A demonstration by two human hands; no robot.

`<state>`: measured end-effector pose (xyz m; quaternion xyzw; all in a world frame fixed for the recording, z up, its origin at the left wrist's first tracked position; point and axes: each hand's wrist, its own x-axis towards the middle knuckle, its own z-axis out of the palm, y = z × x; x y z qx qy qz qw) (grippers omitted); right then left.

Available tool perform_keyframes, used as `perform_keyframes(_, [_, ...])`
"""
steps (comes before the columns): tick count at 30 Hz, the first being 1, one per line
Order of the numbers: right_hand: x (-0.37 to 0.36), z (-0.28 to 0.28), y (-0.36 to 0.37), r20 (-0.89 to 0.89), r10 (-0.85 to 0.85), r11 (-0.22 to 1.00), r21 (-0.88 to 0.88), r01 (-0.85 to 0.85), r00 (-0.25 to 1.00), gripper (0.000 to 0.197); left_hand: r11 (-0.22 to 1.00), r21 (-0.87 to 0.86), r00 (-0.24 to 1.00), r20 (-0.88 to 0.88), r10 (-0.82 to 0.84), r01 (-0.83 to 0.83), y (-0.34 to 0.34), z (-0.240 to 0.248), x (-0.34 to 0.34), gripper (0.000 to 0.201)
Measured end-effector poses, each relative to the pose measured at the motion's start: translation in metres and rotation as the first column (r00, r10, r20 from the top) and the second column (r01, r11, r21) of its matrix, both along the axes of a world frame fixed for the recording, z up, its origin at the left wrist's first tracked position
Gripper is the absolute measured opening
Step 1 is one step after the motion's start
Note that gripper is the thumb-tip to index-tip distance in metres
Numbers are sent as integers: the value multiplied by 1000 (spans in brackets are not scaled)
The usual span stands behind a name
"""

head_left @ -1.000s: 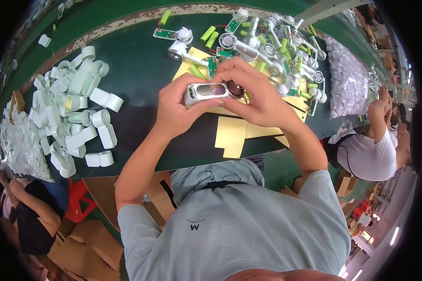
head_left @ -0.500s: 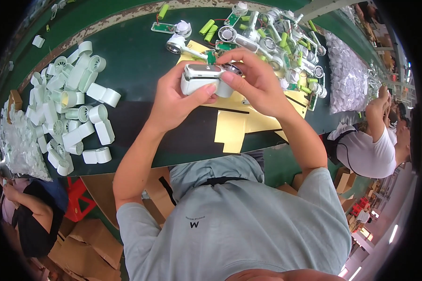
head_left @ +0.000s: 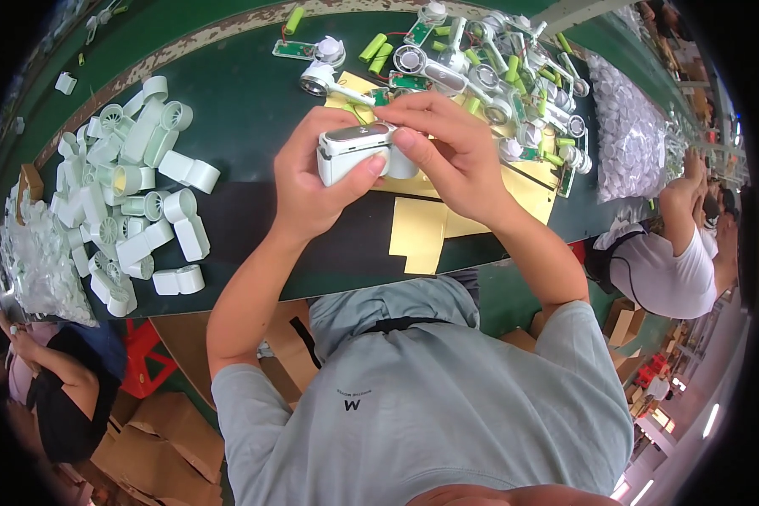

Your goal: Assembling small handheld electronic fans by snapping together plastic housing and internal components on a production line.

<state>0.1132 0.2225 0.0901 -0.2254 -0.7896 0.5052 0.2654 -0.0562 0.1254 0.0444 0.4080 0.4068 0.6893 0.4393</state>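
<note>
Over the middle of the workbench, both hands hold a pale green handheld fan with a grey panel on its white upper half. My left hand wraps round the handle end, its thumb pressed on the lower shell. At the round head end, my right hand grips with thumb and fingers, hiding most of the head. A thin dark seam shows between the upper half and the lower shell. Just beyond the fingers lie fan assemblies with green circuit boards and green battery cells.
Pale green empty fan shells are heaped on the left, beside a clear plastic bag. Yellow sheets lie under and near my hands. A bag of white round parts stands at the right. Co-workers sit on both sides, one in a white shirt.
The fan has shifted slightly left and tilted. The dark gap between its halves looks narrower, and my right fingers now cover the round head that showed before.
</note>
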Motion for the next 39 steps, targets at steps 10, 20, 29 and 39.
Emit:
perform_keyframes(10, [-9,-3,-2,-105,-166,984,42,171,981,23,993,-89,997,22,77,-75,0,-5,5,44])
perform_keyframes(20, [-14,-3,-2,-121,-177,975,115,191,977,23,996,-67,998,20,63,-61,2,-1,1,42])
perform_keyframes(29, [4,-3,13,-96,46,993,113,-35,994,35,996,-85,995,-97,33,-42,-7,-5,-4,38])
perform_keyframes(39, [0,0,7,-15,-121,987,-105,119,992,34,910,382,808,-580,100,161,6,0,-2,42])
